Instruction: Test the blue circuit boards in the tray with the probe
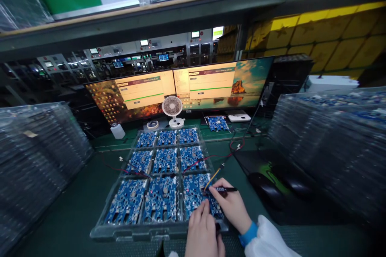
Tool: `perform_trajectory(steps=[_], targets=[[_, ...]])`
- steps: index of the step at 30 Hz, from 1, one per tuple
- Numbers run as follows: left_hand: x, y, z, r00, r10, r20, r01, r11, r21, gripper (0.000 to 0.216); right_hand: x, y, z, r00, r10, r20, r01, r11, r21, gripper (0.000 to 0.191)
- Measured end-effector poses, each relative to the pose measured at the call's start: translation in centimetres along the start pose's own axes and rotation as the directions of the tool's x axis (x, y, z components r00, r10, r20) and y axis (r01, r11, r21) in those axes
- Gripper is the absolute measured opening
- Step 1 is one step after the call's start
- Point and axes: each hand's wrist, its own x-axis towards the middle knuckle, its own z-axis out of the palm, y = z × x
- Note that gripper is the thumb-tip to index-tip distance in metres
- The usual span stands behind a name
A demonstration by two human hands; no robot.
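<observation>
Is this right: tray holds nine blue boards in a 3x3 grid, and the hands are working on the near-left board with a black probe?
Not quite. The head view shows the tray with nine blue boards, three by three, but the right hand, holding the black probe, and the left hand are on the near-right board, not the near-left one.

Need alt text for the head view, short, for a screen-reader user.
A person's right hand holds a thin black probe over the near-right blue circuit board in a clear tray of nine boards, while the left hand rests on that board's near edge. Behind the tray stand a small white fan and two monitors, with stacks of clear trays on both sides.
</observation>
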Motion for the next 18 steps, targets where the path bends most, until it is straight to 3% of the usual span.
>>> perform_trajectory(steps=[10, 18], targets=[[0.03, 0.13, -0.33, 1.0, 0.008, -0.009, -0.009, 0.996, -0.085, 0.034, 0.08, 0.45, 0.12, 0.999, -0.041, 0.0, 0.041, 0.998, -0.04, 0.032], [0.02, 0.22, -0.57, 1.0, 0.001, 0.019, 0.0, 0.999, -0.04, 0.033, 0.08, 0.4, 0.17, 0.999, -0.053, 0.008, 0.053, 0.997, -0.054, 0.031]])
